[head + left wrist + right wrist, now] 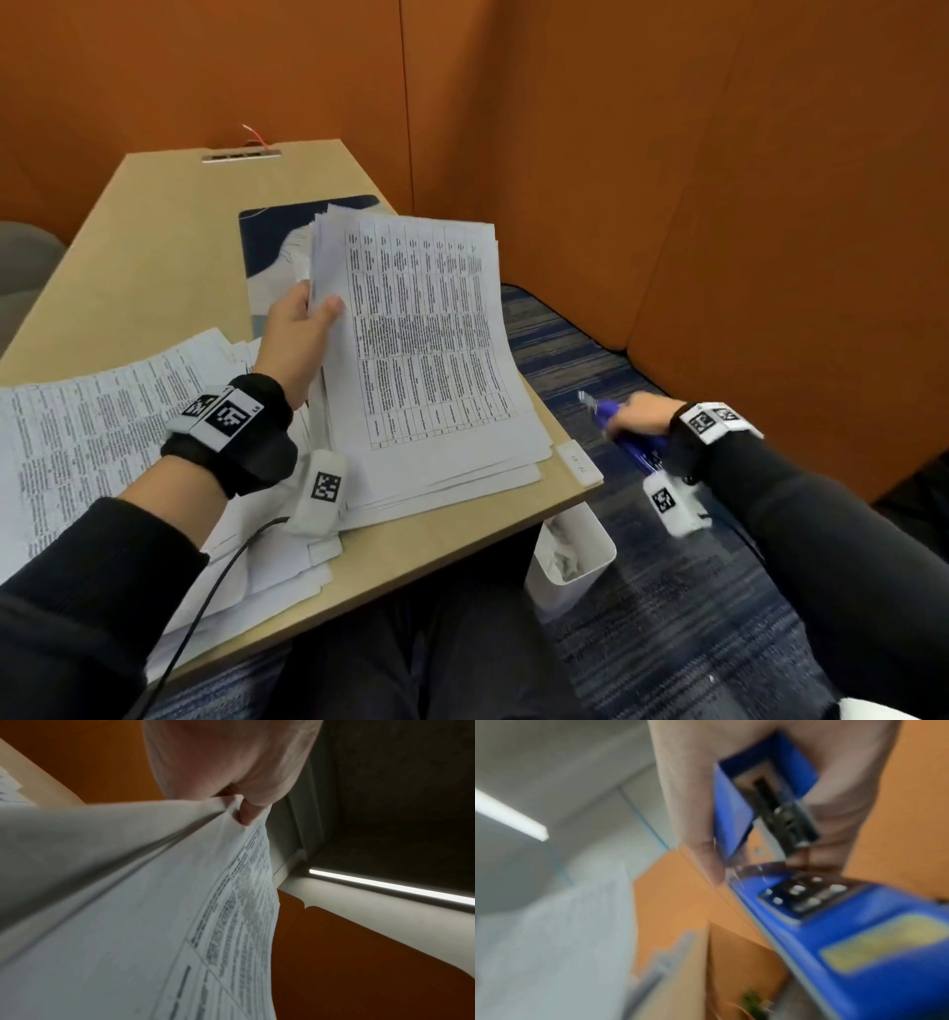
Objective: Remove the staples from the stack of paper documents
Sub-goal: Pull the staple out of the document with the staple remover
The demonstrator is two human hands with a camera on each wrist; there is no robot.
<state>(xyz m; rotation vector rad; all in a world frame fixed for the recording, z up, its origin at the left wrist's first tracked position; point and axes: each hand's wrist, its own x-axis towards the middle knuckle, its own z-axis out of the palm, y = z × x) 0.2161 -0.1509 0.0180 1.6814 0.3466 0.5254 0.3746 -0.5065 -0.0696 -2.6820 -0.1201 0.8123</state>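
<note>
Head view: my tabletop (154, 216) carries loose sheets (92, 426) at its left edge, seemingly finished. My left hand (298, 339) pinches a document (426, 339) above the stack (462, 478) at the right edge. My right hand (642, 413) grips the blue staple remover (616, 419) off that edge.

White pages, blue tool, orange walls.
My white papers (421, 334) carry black printed tables; my stapler (624, 426) is blue; the table (154, 231) is tan, the carpet (667, 642) striped navy.
</note>
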